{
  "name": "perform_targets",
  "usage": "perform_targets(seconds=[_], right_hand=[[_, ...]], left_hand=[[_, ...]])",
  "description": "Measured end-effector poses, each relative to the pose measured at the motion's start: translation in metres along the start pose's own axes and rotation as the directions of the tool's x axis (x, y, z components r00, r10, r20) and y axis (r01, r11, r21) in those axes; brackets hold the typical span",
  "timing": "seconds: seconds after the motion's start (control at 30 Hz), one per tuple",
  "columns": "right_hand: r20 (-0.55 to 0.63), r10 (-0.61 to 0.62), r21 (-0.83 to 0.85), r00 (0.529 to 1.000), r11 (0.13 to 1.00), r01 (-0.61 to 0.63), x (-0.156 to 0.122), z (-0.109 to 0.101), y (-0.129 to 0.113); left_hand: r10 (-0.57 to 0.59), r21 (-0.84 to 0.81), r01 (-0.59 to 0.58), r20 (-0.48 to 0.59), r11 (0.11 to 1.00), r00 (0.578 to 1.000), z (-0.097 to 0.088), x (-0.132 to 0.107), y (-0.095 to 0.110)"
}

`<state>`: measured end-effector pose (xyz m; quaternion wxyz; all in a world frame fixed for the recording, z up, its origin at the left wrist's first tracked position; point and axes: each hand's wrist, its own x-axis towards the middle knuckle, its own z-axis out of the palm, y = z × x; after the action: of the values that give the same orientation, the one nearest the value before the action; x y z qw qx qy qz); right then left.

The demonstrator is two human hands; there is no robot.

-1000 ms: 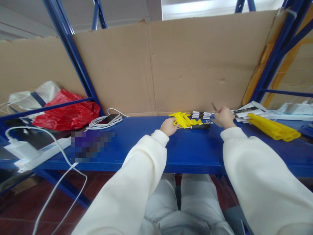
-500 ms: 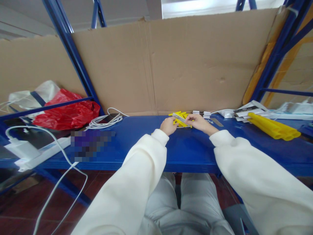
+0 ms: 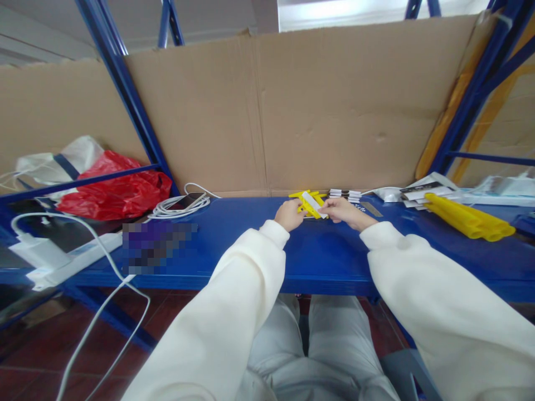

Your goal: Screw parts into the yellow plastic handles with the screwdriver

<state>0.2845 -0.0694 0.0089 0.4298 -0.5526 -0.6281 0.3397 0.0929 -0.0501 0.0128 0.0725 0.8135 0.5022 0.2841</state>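
Note:
My left hand point(image 3: 289, 215) is closed, its fingertips pinched on a small yellow plastic piece point(image 3: 301, 207) whose exact kind I cannot make out. My right hand point(image 3: 343, 213) pinches the lower end of a flat white strip point(image 3: 312, 203). The strip slants across the gap between both hands, its broad face turned up. Beneath and behind it lie several more yellow pieces point(image 3: 320, 198), partly hidden by the strip and fingers. Just behind my right hand, a stack of small white items with dark bands point(image 3: 345, 194) rests on the blue table point(image 3: 242, 239).
Yellow tubes point(image 3: 468, 217) lie at the right beside white packets point(image 3: 430, 189). To the left are a coiled white cable point(image 3: 178, 209), a power strip point(image 3: 71, 264) and a red plastic bag point(image 3: 117, 186). A cardboard sheet point(image 3: 334, 111) stands behind the table.
The white strip has turned in my right fingers, from nearly edge-on to showing its broad face. Both hands stay almost in place.

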Motion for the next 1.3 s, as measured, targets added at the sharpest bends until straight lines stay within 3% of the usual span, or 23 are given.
perform_targets(seconds=[0.17, 0.5, 0.8, 1.3], right_hand=[[0.026, 0.085, 0.053, 0.996, 0.995, -0.086, -0.0052, 0.002, -0.0048], [0.121, 0.064, 0.181, 0.991, 0.98, -0.086, -0.0021, -0.0016, -0.0027], [0.126, 0.047, 0.26, 0.991, 0.962, -0.079, -0.0038, -0.0016, -0.0079], [0.165, 0.028, 0.242, 0.986, 0.968, -0.068, -0.0037, -0.0017, -0.0045]], left_hand=[[0.021, -0.014, -0.022, -0.017, 1.0, 1.0, -0.0001, 0.0003, 0.0], [0.061, -0.039, -0.062, -0.037, 0.997, 0.997, 0.0, 0.0008, 0.0014], [0.101, -0.036, -0.102, -0.044, 0.994, 0.994, -0.0014, 0.0013, 0.0015], [0.086, -0.037, -0.088, -0.061, 0.995, 0.994, -0.0006, -0.0013, 0.0032]])
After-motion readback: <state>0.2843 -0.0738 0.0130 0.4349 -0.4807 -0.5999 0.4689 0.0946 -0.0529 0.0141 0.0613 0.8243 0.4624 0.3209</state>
